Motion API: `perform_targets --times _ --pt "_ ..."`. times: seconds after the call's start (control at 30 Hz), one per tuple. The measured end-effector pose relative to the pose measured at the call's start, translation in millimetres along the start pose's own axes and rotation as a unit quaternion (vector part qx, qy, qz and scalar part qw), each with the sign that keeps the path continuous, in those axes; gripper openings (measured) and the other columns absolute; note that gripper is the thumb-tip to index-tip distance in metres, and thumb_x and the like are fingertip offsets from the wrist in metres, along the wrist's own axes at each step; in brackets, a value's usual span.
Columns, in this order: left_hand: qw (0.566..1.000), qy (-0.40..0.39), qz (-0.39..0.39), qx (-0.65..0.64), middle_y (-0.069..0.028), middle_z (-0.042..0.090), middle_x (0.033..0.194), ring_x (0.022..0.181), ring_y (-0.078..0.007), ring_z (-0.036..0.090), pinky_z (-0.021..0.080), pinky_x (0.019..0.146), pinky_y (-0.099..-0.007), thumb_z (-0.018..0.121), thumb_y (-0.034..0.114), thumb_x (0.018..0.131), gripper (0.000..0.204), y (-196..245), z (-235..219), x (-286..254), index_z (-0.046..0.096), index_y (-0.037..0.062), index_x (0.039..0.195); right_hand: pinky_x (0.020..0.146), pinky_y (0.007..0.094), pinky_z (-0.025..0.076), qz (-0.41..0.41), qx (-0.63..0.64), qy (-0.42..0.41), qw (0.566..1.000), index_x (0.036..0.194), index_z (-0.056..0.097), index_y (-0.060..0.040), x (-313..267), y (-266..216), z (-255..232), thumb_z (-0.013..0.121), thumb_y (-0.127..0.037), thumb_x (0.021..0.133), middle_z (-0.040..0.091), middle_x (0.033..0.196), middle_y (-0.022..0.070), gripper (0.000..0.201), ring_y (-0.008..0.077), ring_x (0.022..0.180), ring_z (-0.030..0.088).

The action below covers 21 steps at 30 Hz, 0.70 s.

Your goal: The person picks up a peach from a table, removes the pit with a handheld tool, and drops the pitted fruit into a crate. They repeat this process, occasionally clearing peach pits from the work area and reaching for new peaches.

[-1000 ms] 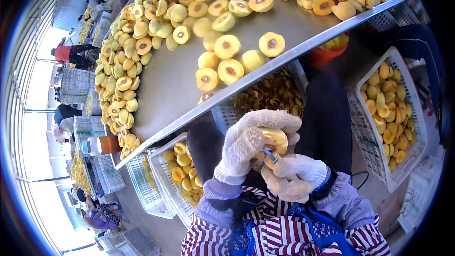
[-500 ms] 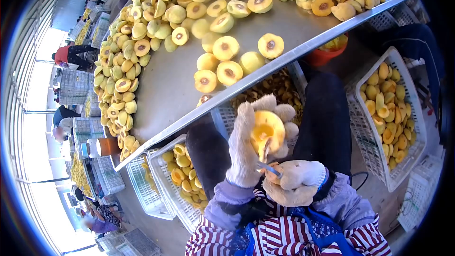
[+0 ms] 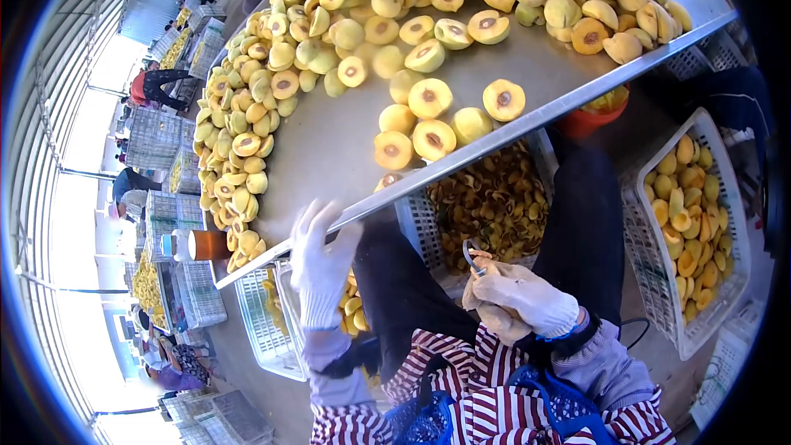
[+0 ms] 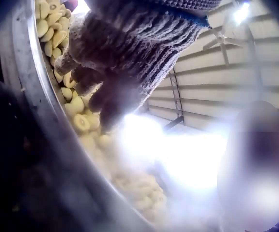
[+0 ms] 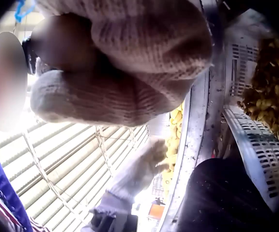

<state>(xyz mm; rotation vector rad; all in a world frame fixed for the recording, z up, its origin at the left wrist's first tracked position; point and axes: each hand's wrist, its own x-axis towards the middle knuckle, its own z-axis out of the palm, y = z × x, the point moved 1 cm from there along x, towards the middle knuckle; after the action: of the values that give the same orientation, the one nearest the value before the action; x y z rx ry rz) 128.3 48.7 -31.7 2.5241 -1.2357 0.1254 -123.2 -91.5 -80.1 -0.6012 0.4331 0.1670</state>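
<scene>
My left hand (image 3: 323, 259) no longer holds the peach half I was pitting a moment ago. It has gone out to the rim of the worktop (image 3: 527, 119), fingers spread and straight, holding nothing, hovering over the crate of pitted halves (image 3: 288, 325) that sits under that rim. I take it the finished half has dropped into that crate, though I cannot pick it out among the others. My right hand (image 3: 515, 297) stays low, near my lap and below the worktop rim, fingers curled round the pitting tool (image 3: 472, 257), whose metal loop sticks up from the glove; something dull sits by the loop, perhaps the stone, I cannot tell.

That piece looks done to me, and the left hand is now placed to take a fresh one. The nearest unpitted halves (image 3: 432, 119) lie cut face up on the worktop just inside the rim. Under the rim, ahead of my right hand, stands the crate of stones and scraps (image 3: 494, 202).
</scene>
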Motion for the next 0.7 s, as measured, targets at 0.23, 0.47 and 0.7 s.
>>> perform_targets --times 0.23,0.47,0.7 --pt "0.982 -0.126 -0.123 -0.063 -0.0181 0.063 0.122 0.115 -0.0339 0.060 0.044 0.101 -0.0410 0.075 0.041 0.077 0.075 36.2 89.6 113.5 0.047 0.0045 0.137 0.038 0.0183 0.030 0.033 -0.011 0.049 0.998 0.112 0.054 -0.0069 -3.1 -7.8 1.6 0.062 -0.033 0.094 0.052 0.061 -0.0020 0.032 0.0031 0.042 0.039" --pt "0.774 -0.131 -0.182 -0.592 -0.0139 0.064 0.116 0.101 -0.0232 0.067 0.057 0.073 -0.0307 0.076 0.013 0.081 0.051 53.2 71.7 75.1 0.053 0.0082 0.126 0.041 0.0186 0.035 0.028 -0.062 0.092 0.993 0.126 0.050 -0.0061 -3.2 -15.3 8.9 0.067 -0.032 0.092 0.054 0.063 -0.0011 0.046 0.0039 0.045 0.046" --pt "0.525 -0.199 -0.189 -0.806 -0.0179 0.055 0.133 0.115 -0.0325 0.060 0.056 0.083 -0.0401 0.063 0.043 0.093 0.057 107.1 67.4 0.2 0.048 0.0045 0.132 0.047 0.0206 0.041 -0.022 -0.125 0.111 0.986 0.123 0.055 -0.0065 -1.5 -12.4 11.1 0.067 -0.035 0.092 0.058 0.064 -0.0002 0.044 0.0056 0.050 0.054"
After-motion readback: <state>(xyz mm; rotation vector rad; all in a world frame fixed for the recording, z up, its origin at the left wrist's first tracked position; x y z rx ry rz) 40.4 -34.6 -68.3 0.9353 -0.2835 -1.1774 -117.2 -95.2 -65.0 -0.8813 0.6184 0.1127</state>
